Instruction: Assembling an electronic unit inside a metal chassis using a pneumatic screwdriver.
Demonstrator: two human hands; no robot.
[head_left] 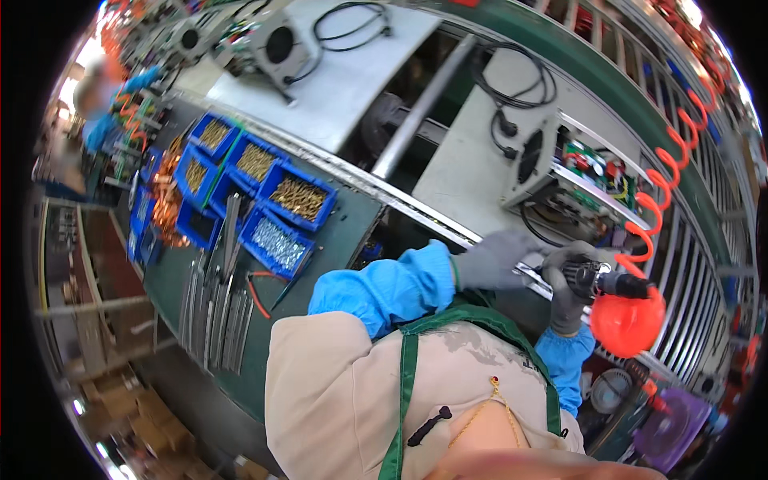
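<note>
My right hand (566, 290), in a grey glove, is wrapped round a dark pneumatic screwdriver (612, 283) beside a coiled orange air hose (639, 237). My left hand (498, 261), also gloved in grey, is beside it, over the metal edge of the line. Motion smears its fingers, and whether it holds anything is hidden. Blue sleeves cover both forearms. Just beyond the hands, an open metal-framed unit (582, 172) with green circuit boards and a black fan grille rests on a pale board (460, 164).
On the green bench (336, 244) at left stand blue bins (268, 260) of brass and silver screws, near metal strips (210, 320) and red-handled pliers (258, 294). A red-orange round object (629, 322) is beside my right hand. Another fan unit (276, 52) and a person (100, 120) are at far left.
</note>
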